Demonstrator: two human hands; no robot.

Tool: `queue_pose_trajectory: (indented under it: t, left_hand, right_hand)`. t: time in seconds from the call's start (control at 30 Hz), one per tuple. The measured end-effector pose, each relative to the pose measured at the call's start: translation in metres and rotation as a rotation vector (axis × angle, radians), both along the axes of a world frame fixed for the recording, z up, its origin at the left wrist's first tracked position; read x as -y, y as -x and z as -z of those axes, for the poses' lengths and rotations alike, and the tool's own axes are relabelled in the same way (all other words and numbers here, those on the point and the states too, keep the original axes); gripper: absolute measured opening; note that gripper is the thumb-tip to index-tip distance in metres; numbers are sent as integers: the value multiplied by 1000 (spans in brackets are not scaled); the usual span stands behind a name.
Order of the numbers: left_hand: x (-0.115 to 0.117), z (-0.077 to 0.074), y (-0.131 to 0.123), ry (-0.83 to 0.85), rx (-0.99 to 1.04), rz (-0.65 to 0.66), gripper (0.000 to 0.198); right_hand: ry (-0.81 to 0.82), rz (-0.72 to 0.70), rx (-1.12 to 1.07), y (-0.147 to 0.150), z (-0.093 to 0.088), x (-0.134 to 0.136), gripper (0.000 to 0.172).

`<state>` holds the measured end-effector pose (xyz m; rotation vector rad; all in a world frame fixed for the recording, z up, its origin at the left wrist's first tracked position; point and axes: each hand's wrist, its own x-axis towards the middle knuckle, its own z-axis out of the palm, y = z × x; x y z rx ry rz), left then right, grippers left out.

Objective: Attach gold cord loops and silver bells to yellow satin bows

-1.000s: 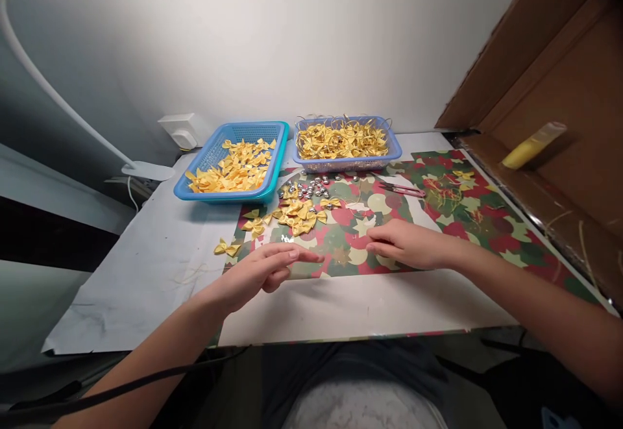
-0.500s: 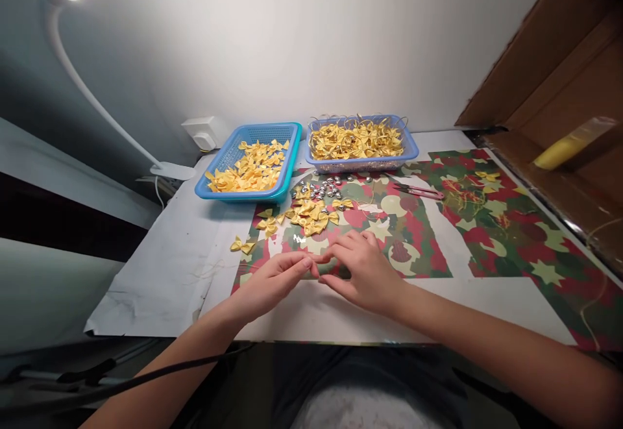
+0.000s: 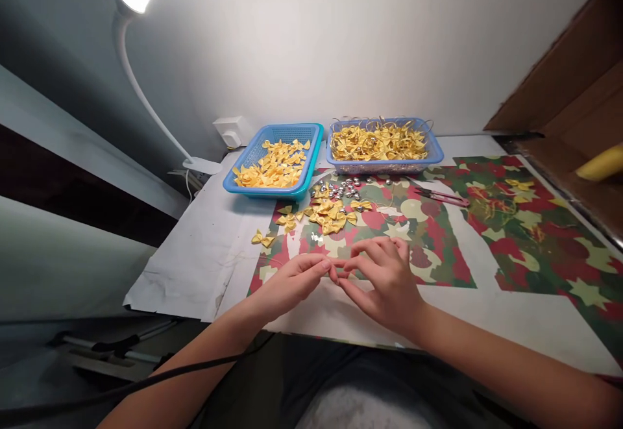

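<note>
Above the table's front edge, my left hand [image 3: 299, 281] has its thumb and forefinger pinched together. Whatever is between them is too small to make out. My right hand [image 3: 384, 280] meets it at the fingertips, thumb and forefinger curved in close around the left fingertips, the other fingers arched and apart. Anything in that grip is hidden too. Just beyond the hands lies a loose pile of yellow ribbon bows [image 3: 331, 215]. Small silver bells [image 3: 348, 187] are scattered behind the pile, and a single bow [image 3: 263, 239] lies to its left.
A blue basket [image 3: 272, 190] of yellow bows stands back left; another basket [image 3: 384, 168] holds bows with gold loops. Pink-handled thread snips [image 3: 442, 197] and thread scraps [image 3: 491, 205] lie to the right. A lamp [image 3: 150, 91] stands left, a cardboard box [image 3: 559, 78] right.
The camera view has turned left, so everything appears further right. My right hand's fingers have lifted and spread a little, with both hands' fingertips still together.
</note>
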<state>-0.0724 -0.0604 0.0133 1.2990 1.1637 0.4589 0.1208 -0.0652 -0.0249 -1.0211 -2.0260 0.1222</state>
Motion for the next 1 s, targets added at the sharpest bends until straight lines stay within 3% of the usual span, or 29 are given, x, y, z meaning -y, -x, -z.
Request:
queue_pose_trajectory:
  t: [0.17, 0.33, 0.5, 0.8, 1.0]
  left_hand:
    - [-1, 4, 4, 30, 6, -5, 41]
    - [-3, -4, 9, -17, -108, -41, 39]
    - [-6, -8, 18, -111, -294, 96, 37]
    - [-7, 1, 32, -223, -556, 126, 44]
    - [-10, 12, 46, -226, -616, 85, 42]
  right_hand:
    - [57, -35, -36, 3, 2, -2, 12]
    - [136, -128, 11, -15, -3, -7, 20]
    - [334, -159, 194, -45, -8, -22, 16]
    - [438, -84, 296, -96, -13, -42, 17]
    - [415, -74, 245, -107, 1, -43, 14]
